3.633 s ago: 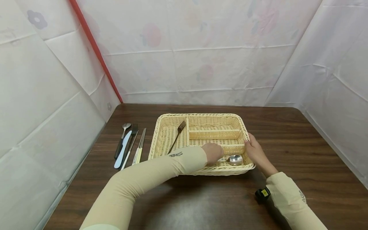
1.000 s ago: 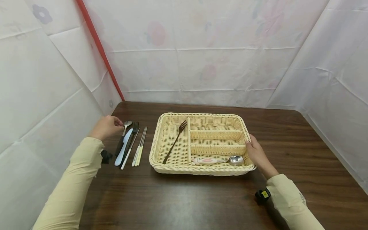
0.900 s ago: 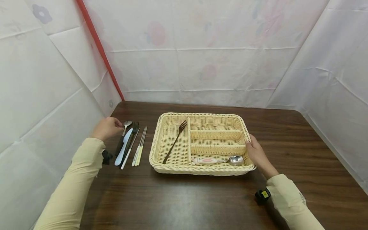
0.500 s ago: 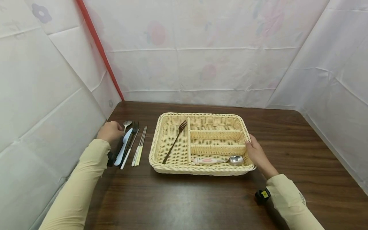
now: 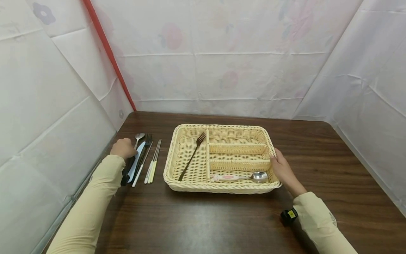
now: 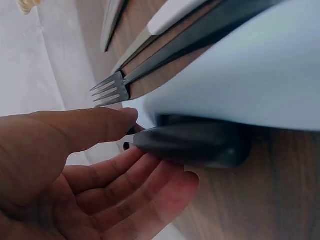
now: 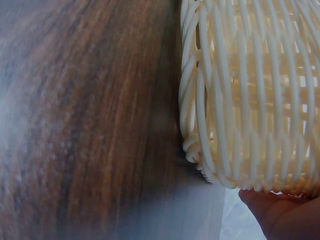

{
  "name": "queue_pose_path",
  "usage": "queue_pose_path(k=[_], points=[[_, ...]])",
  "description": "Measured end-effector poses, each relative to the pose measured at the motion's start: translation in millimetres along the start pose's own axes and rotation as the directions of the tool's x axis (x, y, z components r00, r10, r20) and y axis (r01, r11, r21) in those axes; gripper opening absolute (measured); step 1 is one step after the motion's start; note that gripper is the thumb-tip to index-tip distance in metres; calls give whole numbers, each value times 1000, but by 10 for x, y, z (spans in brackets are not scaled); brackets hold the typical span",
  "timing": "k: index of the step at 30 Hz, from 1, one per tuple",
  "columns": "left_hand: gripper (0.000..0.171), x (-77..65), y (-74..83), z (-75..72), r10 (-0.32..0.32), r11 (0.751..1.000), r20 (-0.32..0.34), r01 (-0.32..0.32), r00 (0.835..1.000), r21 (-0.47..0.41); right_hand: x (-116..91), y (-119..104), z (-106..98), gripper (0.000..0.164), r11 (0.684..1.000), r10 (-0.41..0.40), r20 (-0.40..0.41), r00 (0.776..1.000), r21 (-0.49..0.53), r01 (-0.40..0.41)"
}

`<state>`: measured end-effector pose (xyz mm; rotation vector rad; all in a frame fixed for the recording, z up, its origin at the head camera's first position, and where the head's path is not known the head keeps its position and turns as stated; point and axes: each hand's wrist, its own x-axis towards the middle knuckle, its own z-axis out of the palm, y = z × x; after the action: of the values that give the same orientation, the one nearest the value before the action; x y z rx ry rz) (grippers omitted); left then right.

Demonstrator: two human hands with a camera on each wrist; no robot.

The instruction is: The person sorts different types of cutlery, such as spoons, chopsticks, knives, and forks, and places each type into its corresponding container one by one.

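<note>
At the left of the table, my left hand (image 5: 123,149) pinches a spoon (image 5: 139,136) with a black handle. In the left wrist view the thumb lies above the spoon's neck and the fingers (image 6: 145,175) lie beneath the black handle (image 6: 195,142). A pale blue knife (image 6: 240,75) lies close beside that handle. My right hand (image 5: 282,169) grips the right rim of a cream wicker basket (image 5: 222,189). Inside the basket, a dark fork (image 5: 192,157) slants in the left compartment, and a spoon with a pink-and-white handle (image 5: 228,177) lies in the front right compartment.
Right of the blue knife lie a black fork (image 5: 148,138), a white-handled utensil (image 5: 138,174) and chopsticks with pale yellow and white ends (image 5: 153,171). Dividers (image 5: 240,164) split the basket's right side. A white sheet (image 5: 203,70) hangs behind the brown table (image 5: 203,222).
My left hand has left the basket for the black-handled spoon and slid down from its bowl end towards the handle. The pink-and-white handle is now uncovered. My right hand stays at the basket rim.
</note>
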<state>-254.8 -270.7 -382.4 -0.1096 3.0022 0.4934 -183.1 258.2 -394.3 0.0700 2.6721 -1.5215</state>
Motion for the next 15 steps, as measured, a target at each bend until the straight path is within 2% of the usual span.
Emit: queue_pose_path(k=[7, 15], points=[[16, 15, -36, 39, -13, 1000, 11, 13, 1000, -16, 2, 2, 3, 50, 1000, -12, -10, 1000, -7, 11], [14, 9, -12, 49, -6, 1000, -14, 5, 1000, -25, -8, -13, -2, 51, 1000, 0, -11, 1000, -16, 0]])
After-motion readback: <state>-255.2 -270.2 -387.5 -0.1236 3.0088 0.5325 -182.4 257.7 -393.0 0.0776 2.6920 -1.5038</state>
